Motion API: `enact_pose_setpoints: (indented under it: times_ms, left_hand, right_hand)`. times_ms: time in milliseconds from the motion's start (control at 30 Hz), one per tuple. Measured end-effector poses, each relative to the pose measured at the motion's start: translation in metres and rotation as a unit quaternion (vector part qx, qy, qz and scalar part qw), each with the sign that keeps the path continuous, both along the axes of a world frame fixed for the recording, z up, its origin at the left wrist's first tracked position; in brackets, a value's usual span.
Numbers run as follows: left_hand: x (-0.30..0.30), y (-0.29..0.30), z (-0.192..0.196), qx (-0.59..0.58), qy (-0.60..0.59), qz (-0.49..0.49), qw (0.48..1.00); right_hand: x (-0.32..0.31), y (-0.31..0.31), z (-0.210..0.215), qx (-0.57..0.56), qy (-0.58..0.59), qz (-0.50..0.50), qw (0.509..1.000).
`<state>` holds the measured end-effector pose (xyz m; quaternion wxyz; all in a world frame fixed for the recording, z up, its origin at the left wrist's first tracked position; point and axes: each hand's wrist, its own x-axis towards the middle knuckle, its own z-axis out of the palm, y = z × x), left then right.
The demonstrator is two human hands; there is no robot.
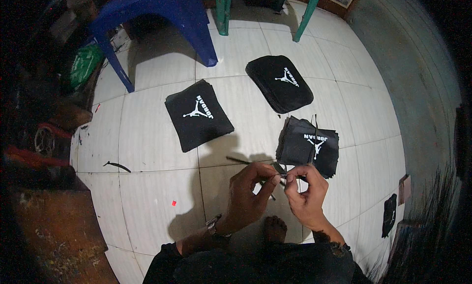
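Note:
My left hand (251, 194) and my right hand (306, 198) meet in front of me, thumbs and fingertips pinched together on a thin dark strip (238, 160). One end of it sticks out past the left fingers, and a narrow length rises above the right hand, across a stack of black printed pieces (295, 145). Whether these lengths are one strip or several, I cannot tell. Just beyond my fingers lies that stack, square-cut with a white print. The fingertips partly hide the middle of the strip.
Two more black printed stacks lie on the white tiles: a square-cut one (200, 126) and a round-cornered one (280, 85). A blue plastic stool (162, 13) and a green one (223, 11) stand behind. A stained board (56, 235) is at left, a grey wall (393, 43) at right.

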<state>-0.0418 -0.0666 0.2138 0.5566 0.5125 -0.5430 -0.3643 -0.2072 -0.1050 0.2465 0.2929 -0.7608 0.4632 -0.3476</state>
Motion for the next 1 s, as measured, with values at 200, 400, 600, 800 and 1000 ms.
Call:
enact_pose_setpoints:
  times_ms: [200,400,600,800,1000]
  left_hand:
    - [0.013,-0.006,0.004,0.106,0.159,-0.142,0.971]
    - [0.010,0.001,0.013,0.033,-0.085,-0.054,0.994]
    - [0.023,-0.004,0.016,0.076,-0.035,0.021,0.996]
    - [0.034,-0.009,0.019,0.155,0.120,-0.098,0.976]
    - [0.030,-0.007,0.021,0.017,-0.026,-0.082,0.996]
  right_hand:
    - [-0.011,0.000,0.005,0.112,-0.034,0.036,0.992]
    - [-0.010,0.002,-0.002,0.050,0.038,0.090,0.994]
    - [-0.020,-0.004,0.000,0.091,-0.006,0.098,0.991]
    - [-0.024,-0.012,0.022,0.081,0.030,0.124,0.989]
    - [-0.016,-0.008,0.026,-0.048,0.064,0.122,0.989]
